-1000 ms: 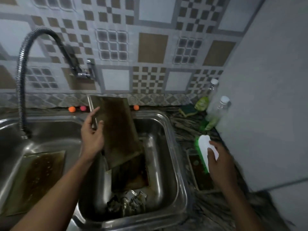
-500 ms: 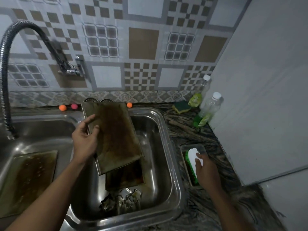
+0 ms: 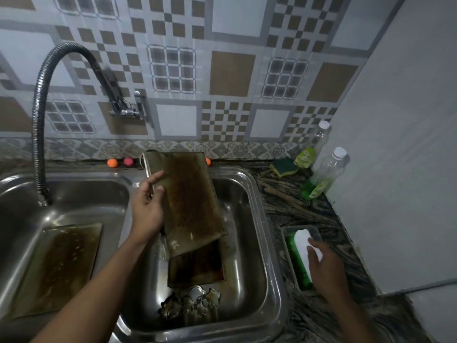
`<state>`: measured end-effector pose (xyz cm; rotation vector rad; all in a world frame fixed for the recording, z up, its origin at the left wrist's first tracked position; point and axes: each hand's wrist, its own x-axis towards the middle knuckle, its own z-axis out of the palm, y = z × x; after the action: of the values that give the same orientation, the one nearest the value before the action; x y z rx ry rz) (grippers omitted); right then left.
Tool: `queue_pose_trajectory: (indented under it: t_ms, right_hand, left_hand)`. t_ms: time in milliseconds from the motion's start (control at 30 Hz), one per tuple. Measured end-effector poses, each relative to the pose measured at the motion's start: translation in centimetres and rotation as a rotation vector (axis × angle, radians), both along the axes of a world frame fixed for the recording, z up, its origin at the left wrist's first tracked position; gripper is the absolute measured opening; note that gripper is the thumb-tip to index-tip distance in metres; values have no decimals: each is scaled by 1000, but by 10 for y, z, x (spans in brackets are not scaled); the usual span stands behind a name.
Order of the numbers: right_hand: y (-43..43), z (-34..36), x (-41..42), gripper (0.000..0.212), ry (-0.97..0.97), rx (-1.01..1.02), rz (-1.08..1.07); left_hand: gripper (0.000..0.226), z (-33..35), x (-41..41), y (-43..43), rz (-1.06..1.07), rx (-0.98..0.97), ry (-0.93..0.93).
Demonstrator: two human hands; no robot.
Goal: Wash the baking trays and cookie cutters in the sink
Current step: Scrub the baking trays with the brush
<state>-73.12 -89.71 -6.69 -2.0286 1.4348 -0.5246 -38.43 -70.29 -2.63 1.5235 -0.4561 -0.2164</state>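
Note:
My left hand (image 3: 148, 206) grips the left edge of a greasy brown baking tray (image 3: 190, 201), held tilted over the right basin of the steel sink (image 3: 257, 194). Beneath it a second dark tray (image 3: 197, 266) lies on the basin floor, with several metal cookie cutters (image 3: 191, 305) in front of it. A third stained tray (image 3: 59, 263) lies flat in the left basin. My right hand (image 3: 326, 266) rests on a white-backed green scrub brush (image 3: 301, 246) that sits in a small metal dish (image 3: 286, 233) on the counter.
A flexible hose tap (image 3: 39, 134) hangs over the left basin. On the dark marbled counter at the back right are a yellow-green sponge (image 3: 283, 167) and two clear bottles of green liquid (image 3: 321, 177). Small orange and pink balls (image 3: 120, 162) sit behind the sink. A grey wall (image 3: 395, 169) stands on the right.
My right hand has lowered the scrub brush from the air into the metal dish on the counter. My left hand keeps the tray tilted over the right basin.

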Motion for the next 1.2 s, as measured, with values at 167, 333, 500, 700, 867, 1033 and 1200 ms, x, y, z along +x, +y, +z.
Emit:
queue_pose_trajectory:
  t_ms: [167,333,500,700,867,1033,1200]
  right_hand:
    - [-4,58,37,29,-130,-108,2]
    - [12,102,137,25,-382,-133,173]
    - [58,118,233,28,-419,-82,410]
    - [88,117,282,30,-424,-123,450]
    - [53,121,269,30,-377,-53,257]
    - [48,130,265,29,-390,3,201]
    - [98,127,266,25,-439,-53,412]
  left_hand:
    - [35,9,-5,2,-25,41,-31]
    - [45,16,-8,-3,-35,23,-22]
    - [52,27,-15,-7,-36,-7,-10]
    - [53,37,-15,-5,-40,-24,1]
    - [52,39,-11,0,-41,-27,-9]
    - [51,45,-10,-5,-26,-9,-37]
    - [38,45,-5,-11,50,-94,33]
